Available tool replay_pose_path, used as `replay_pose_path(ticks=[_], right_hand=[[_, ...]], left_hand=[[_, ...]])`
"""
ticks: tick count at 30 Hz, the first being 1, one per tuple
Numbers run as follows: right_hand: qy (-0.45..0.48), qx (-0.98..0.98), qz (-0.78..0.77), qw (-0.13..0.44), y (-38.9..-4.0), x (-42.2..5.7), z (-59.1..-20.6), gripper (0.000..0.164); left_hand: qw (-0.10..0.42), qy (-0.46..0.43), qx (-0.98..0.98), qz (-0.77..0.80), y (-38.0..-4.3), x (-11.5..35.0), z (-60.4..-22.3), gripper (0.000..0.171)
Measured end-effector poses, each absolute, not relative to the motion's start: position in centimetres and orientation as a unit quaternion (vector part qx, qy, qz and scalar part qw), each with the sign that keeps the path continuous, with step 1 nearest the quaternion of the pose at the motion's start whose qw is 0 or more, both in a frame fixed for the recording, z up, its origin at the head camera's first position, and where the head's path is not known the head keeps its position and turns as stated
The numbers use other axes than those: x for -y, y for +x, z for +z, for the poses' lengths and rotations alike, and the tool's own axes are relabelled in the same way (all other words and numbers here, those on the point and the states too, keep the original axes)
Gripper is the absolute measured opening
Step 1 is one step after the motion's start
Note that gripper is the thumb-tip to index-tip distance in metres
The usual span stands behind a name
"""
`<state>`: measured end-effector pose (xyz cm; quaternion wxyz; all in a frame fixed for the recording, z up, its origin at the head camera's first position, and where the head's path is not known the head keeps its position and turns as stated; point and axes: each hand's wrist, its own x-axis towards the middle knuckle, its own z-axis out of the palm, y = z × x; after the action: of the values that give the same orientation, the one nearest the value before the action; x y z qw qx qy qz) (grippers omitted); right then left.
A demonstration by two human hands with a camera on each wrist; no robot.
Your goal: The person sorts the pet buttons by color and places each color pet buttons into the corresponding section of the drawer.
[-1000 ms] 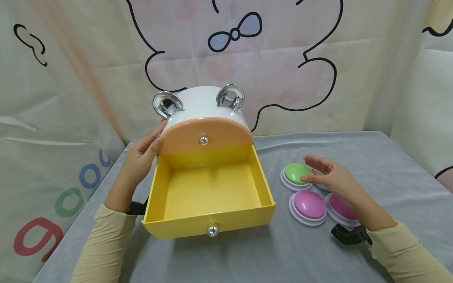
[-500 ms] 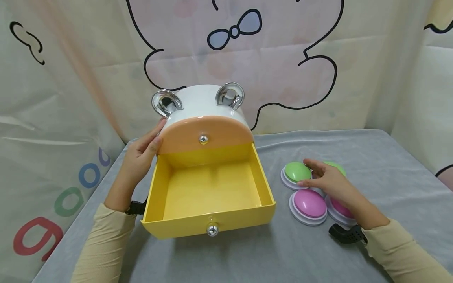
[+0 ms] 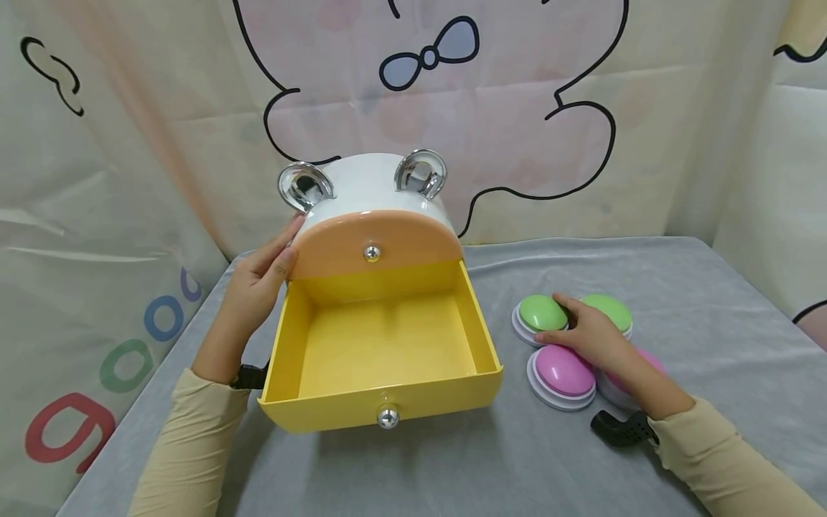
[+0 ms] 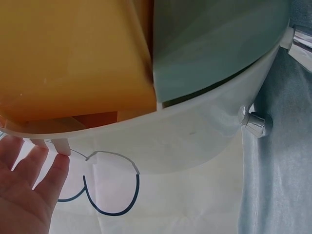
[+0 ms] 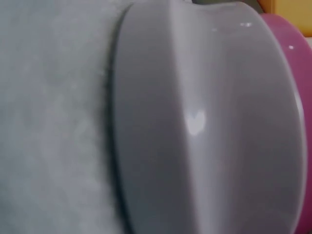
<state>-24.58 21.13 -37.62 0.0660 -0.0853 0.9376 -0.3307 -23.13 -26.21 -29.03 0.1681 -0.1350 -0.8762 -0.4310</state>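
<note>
A white toy drawer cabinet (image 3: pixel 368 179) has silver ears, an orange upper drawer front (image 3: pixel 381 240) and a yellow drawer (image 3: pixel 388 345) pulled out with nothing in it. My left hand (image 3: pixel 254 291) grips the cabinet's left side, thumb at the orange front's edge; its fingertips show at the white rim in the left wrist view. On the table, a green domed push button (image 3: pixel 541 311) on a white base sits between the thumb and fingers of my right hand (image 3: pixel 591 334). A pink push button (image 3: pixel 566 369) lies just in front of that hand.
A second green button (image 3: pixel 609 313) stands behind the right hand, and another pink button (image 3: pixel 649 359) is partly covered by the wrist. Grey cloth (image 3: pixel 439 467) covers the table. A patterned curtain (image 3: pixel 504 143) hangs behind.
My right hand has come down and left, and its thumb and fingers have closed around the left green button. The back green button is now uncovered. My left hand and the cabinet stay put.
</note>
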Motion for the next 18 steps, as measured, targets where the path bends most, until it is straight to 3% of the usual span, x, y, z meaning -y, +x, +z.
replay_pose_path(ticks=[11,18], right_hand=[[-0.041,-0.927,-0.369,0.051,-24.4,-20.7,-36.9,0.098],[-0.029,-0.915,-0.400,0.045,-23.1,-20.4,-33.6,0.096]], left_hand=[[0.172,-0.139,0.876,-0.429,-23.1,26.2,-29.1,0.044],[0.170,-0.142,0.875,-0.431,-23.1,26.1,-29.1,0.044]])
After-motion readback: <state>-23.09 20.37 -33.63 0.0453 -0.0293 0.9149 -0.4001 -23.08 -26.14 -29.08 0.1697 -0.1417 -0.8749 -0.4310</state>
